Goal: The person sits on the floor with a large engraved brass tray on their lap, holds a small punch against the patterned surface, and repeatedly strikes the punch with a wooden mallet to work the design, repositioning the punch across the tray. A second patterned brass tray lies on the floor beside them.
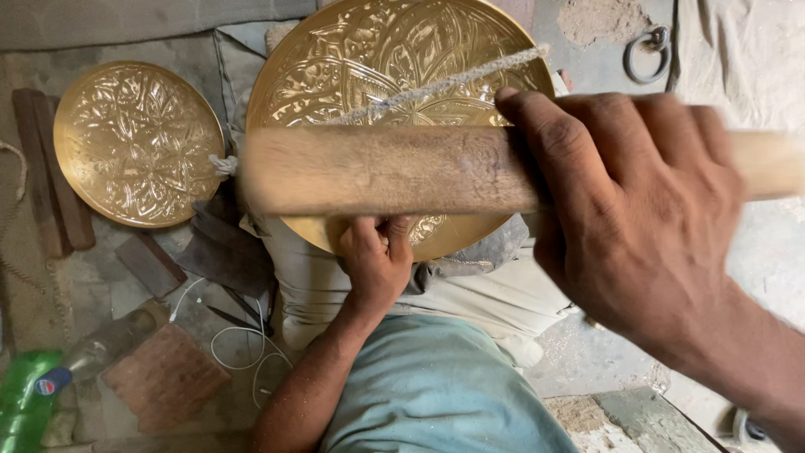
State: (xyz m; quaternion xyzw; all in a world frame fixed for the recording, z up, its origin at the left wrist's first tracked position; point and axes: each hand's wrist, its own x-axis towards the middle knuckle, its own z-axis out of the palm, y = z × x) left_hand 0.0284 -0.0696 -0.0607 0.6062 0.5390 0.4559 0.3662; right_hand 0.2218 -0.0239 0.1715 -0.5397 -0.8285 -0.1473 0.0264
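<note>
Person sits on the floor, big embossed brass plate (394,50) propped on the lap, tilted up toward the far side. Right hand (637,218) near the camera, fingers wrapped fully round a long wooden bar (394,170), thumb on the far side of it; the bar lies level, left to right, across the front of the plate, blurred. A rough cord (453,82) runs from the bar's left end diagonally up to the right over the plate face. Left hand (377,256) sits below the bar at the plate's near rim, fingers curled shut on the edge of the plate; exactly what else it grips I cannot tell.

Second, smaller brass plate (138,143) lies flat on the floor to the left, beside dark wooden blocks (50,168). Near left: green plastic bottle (25,403), a brick (163,377), white wire (243,344). Far right: a metal ring (646,52) on the ground next to a pile of dust.
</note>
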